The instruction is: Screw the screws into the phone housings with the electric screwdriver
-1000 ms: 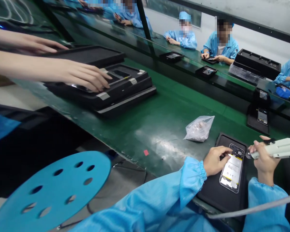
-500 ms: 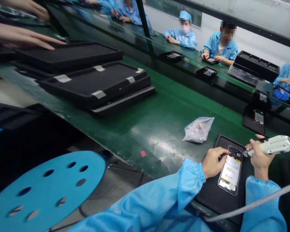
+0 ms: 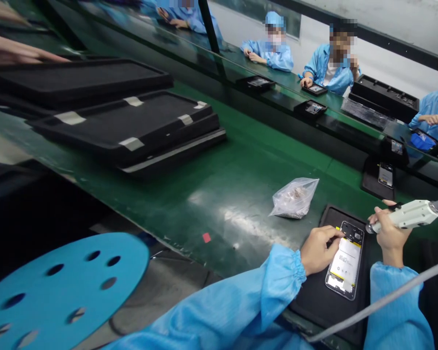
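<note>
1. Fingers of L hand are curled together, pressing the phone's top-left edge. Phone lies back-open on a mat at the tabletop's near edge.
2. R hand is clamped round the driver, tip at the phone's top-right corner.
3. My read: battery & boards exposed, no cover on, so approx. mid-job. I can't tell which screws are in.
4. Bag sits just beyond the mat.

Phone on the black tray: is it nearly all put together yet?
Not yet. The phone lies in its tray with the battery fitted. The left hand steadies it while the right hand holds the screwdriver at its top end. Its back is still open.
</note>
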{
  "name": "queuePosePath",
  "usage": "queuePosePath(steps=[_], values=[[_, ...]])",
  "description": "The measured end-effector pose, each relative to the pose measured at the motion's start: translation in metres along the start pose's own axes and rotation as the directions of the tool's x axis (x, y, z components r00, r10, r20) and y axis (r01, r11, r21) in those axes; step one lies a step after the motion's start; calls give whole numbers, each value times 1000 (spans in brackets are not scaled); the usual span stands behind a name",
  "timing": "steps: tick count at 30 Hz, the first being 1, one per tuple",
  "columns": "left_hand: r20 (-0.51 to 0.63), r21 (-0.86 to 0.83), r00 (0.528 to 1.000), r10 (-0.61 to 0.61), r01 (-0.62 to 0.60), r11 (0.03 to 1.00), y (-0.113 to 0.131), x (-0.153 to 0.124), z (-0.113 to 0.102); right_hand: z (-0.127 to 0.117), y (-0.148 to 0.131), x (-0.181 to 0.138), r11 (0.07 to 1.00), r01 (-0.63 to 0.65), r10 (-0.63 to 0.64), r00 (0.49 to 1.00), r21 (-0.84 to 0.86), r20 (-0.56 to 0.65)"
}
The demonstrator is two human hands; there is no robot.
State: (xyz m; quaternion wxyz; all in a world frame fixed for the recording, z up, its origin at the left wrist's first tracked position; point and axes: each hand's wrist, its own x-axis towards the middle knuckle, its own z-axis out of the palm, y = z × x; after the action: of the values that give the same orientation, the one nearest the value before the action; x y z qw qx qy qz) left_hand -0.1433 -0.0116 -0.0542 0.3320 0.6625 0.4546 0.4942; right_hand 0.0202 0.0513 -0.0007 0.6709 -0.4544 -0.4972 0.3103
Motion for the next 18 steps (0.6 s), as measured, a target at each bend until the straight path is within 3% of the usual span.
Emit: queuePosePath(steps=[18], values=[[7, -1, 1000, 20, -20, 1000, 1, 1, 0, 5, 13, -2, 1000, -22, 22, 999, 1, 25]])
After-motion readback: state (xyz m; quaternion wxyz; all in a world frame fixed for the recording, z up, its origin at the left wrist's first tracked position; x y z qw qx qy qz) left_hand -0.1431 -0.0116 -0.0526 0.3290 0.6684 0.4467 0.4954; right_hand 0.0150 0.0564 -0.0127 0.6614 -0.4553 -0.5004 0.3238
